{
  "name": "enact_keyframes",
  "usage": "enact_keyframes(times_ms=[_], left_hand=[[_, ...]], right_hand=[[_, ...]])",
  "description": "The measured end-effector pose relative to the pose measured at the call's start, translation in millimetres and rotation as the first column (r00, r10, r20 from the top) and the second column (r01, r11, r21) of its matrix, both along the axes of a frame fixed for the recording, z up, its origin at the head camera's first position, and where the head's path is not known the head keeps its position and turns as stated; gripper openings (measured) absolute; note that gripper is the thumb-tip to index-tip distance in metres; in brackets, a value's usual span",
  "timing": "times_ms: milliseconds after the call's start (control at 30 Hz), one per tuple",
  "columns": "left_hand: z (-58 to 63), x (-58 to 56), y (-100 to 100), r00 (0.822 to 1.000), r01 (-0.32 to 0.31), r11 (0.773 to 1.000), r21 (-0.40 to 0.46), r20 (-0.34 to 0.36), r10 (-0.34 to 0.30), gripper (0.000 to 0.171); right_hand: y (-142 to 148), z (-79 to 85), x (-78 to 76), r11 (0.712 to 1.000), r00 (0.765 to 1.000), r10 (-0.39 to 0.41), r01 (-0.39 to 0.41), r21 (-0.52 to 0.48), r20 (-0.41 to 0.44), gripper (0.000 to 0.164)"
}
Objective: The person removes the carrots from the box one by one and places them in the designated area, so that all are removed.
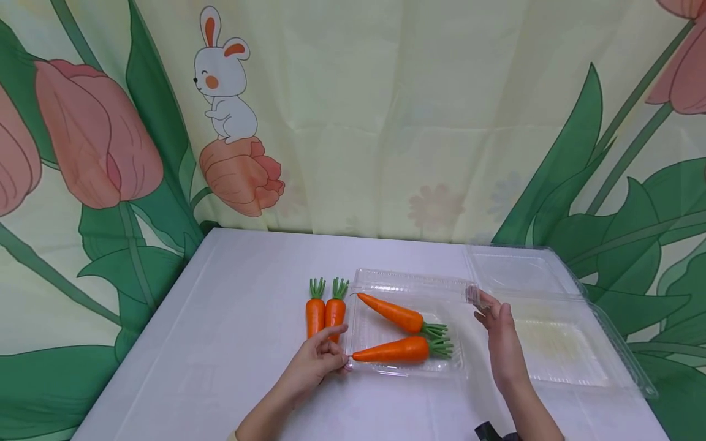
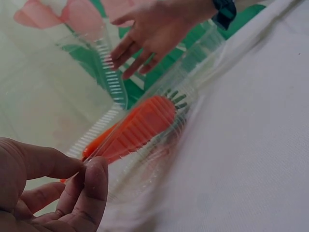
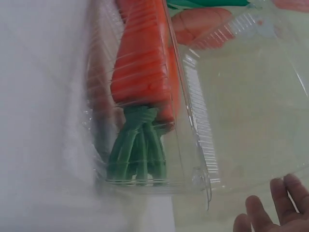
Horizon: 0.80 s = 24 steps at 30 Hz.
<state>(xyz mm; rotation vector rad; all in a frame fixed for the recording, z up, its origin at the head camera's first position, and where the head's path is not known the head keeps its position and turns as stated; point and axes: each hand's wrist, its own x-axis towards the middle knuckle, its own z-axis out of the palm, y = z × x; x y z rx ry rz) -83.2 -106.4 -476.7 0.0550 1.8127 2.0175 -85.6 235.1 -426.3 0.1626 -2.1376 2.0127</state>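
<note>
A clear plastic clamshell container (image 1: 463, 361) lies open on the table with its lid (image 1: 413, 280) raised at the back. Inside it are two orange carrots with green tops, one carrot (image 1: 393, 313) behind the other carrot (image 1: 394, 350), tips toward the left. My left hand (image 1: 314, 364) pinches the container's near left corner between thumb and fingers; the left wrist view shows this pinch (image 2: 89, 166) close up. At the lid's right end, my right hand (image 1: 502, 337) has its fingers extended, fingertips right at the edge. In the right wrist view these fingers (image 3: 282, 203) are spread beneath the lid's rim.
Two more carrots, a left one (image 1: 315, 315) and a right one (image 1: 335, 309), lie side by side just left of the container. A second clear clamshell (image 1: 557, 349) sits open on the right of the white table (image 1: 220, 318). Behind hangs a printed curtain (image 1: 353, 122).
</note>
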Motion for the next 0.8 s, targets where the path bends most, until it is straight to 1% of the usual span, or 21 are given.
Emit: enact_keyframes(times_ms=[33, 67, 100, 133, 200, 267, 433, 567, 667, 800], left_hand=[[-0.1, 0.1, 0, 1.0, 0.0, 1.0, 0.0, 0.0, 0.0, 0.063], [-0.1, 0.1, 0, 1.0, 0.0, 1.0, -0.001, 0.0, 0.0, 0.064], [0.1, 0.1, 0, 1.0, 0.001, 1.0, -0.003, 0.0, -0.001, 0.064], [0.3, 0.2, 0, 1.0, 0.001, 1.0, -0.004, 0.001, -0.001, 0.064], [1.0, 0.4, 0, 1.0, 0.001, 1.0, -0.006, 0.001, -0.001, 0.064], [1.8, 0.7, 1, 1.0, 0.001, 1.0, -0.006, 0.0, -0.001, 0.063], [1.9, 0.7, 0, 1.0, 0.001, 1.0, -0.009, -0.003, -0.001, 0.064], [1.7, 0.7, 0, 1.0, -0.001, 1.0, -0.016, 0.0, 0.001, 0.063], [1.4, 1.2, 1, 1.0, -0.002, 1.0, -0.017, -0.002, 0.002, 0.063], [1.3, 1.3, 2, 1.0, -0.008, 1.0, -0.014, 0.003, 0.008, 0.064]], right_hand=[[3, -4.5, -4.0, 1.0, 0.999, -0.019, 0.018, 0.017, 0.041, 0.052], [5, -6.6, -7.7, 0.999, 0.998, -0.031, 0.03, 0.025, 0.063, 0.056], [6, -7.8, -12.0, 0.999, 0.997, -0.038, 0.036, 0.028, 0.066, 0.058], [6, -5.9, -15.9, 0.999, 0.997, -0.041, 0.039, 0.03, 0.067, 0.058], [2, 0.6, -22.9, 0.997, 0.994, -0.065, 0.061, 0.04, 0.088, 0.064], [3, 1.0, -30.7, 0.999, 0.995, -0.043, 0.04, 0.034, 0.091, 0.066], [4, -3.3, -46.1, 0.996, 0.991, 0.008, -0.02, 0.086, 0.133, 0.072], [3, -11.1, -51.6, 0.993, 0.976, 0.047, -0.069, 0.096, 0.213, 0.077], [4, -17.0, -54.2, 0.989, 0.96, 0.063, -0.097, 0.111, 0.272, 0.077], [5, -19.8, -56.2, 0.987, 0.949, 0.072, -0.113, 0.117, 0.307, 0.079]])
